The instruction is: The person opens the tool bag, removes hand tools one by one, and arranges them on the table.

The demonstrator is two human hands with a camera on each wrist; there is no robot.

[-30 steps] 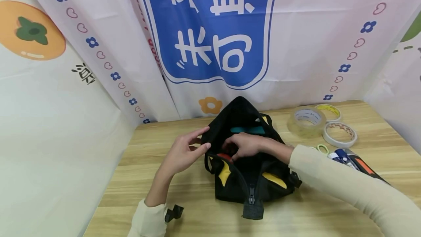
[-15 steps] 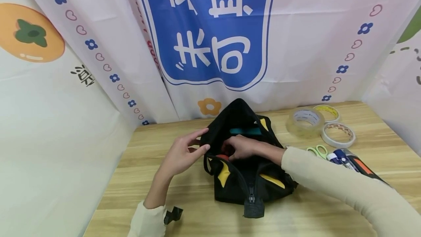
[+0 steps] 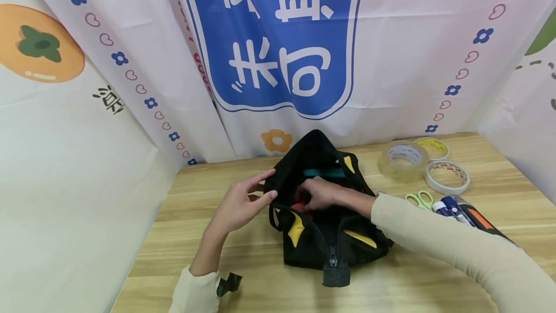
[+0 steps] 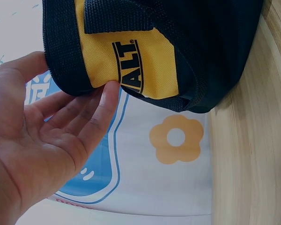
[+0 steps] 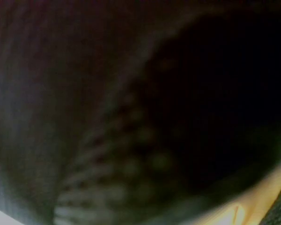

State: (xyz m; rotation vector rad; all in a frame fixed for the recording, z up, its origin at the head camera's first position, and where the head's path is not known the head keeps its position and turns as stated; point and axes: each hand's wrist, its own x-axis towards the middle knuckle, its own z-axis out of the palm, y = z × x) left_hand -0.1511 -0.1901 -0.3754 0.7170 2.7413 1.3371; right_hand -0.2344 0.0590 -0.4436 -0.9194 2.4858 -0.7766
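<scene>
A black tool bag (image 3: 304, 250) with yellow patches stands unzipped on the table. My left hand (image 3: 243, 203) holds the left edge of its mouth. In the left wrist view, the left hand (image 4: 61, 126) has its thumb on one side of the zipper edge and its fingertips against the yellow patch. Inside the bag, my right hand (image 3: 320, 193) has its fingers curled at a red object (image 3: 298, 206), whose kind I cannot tell because hand and bag cover most of it. A teal item (image 3: 326, 173) lies behind that hand. Only blurred dark bag fabric (image 5: 47, 93) fills most of the right wrist view.
To the right lie a clear tape roll (image 3: 393, 170), a white tape roll (image 3: 447, 188), a yellow-cored roll (image 3: 443, 145), green-handled scissors (image 3: 425, 199), blue-capped pens (image 3: 449, 205) and a black-and-orange tool (image 3: 482, 221). A printed cloth (image 3: 391, 76) hangs behind the table.
The right hand has shifted slightly inside the bag, and more of the red object shows beneath its fingers. The left hand keeps its place at the bag's edge.
</scene>
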